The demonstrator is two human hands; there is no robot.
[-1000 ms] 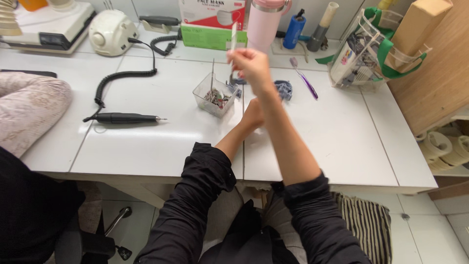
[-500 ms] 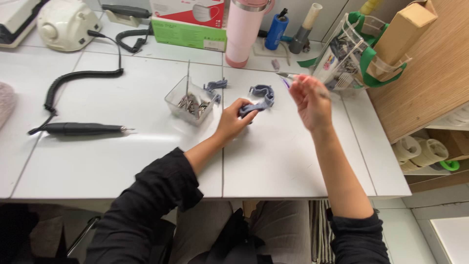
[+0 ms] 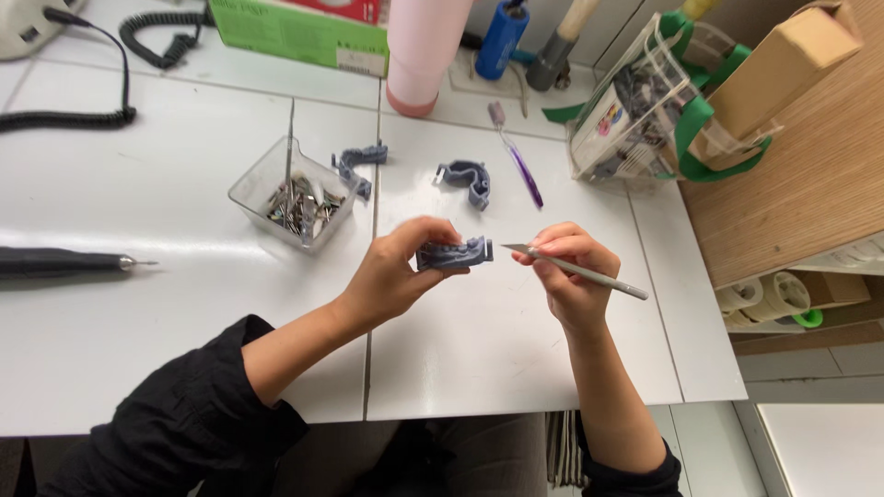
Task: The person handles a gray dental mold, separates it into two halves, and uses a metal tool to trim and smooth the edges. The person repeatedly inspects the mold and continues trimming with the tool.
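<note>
A white table (image 3: 138, 304) spreads under a person in black sleeves, who works seated at its near edge. Beyond the hands, at the far side, stand a green box (image 3: 295, 37), a pink tumbler (image 3: 424, 46) and a blue bottle (image 3: 502, 37); to the right of these leans a clear bag (image 3: 635, 101) with green handles, against a wooden cabinet (image 3: 820, 175). Left of the grip and a little beyond it sits a clear tub (image 3: 285, 198) of metal burs, and farther left a black handpiece (image 3: 55, 263) lies flat, its tip towards the hands. The left hand (image 3: 396, 271) is raised over the table, thumb and fingers clamped on a grey dental model (image 3: 451, 254), which it holds level with its toothed edge upward. The right hand (image 3: 566, 276), just to the right of the model, pinches a slim metal tool (image 3: 575, 269) like a pen; the pointed end is aimed at the model's right end and sits just beside it, though contact cannot be made out. Beyond the held model, two more grey parts (image 3: 465, 179) lie apart on the table, one near the tub, and a purple brush (image 3: 520, 166) lies to the right of them.
</note>
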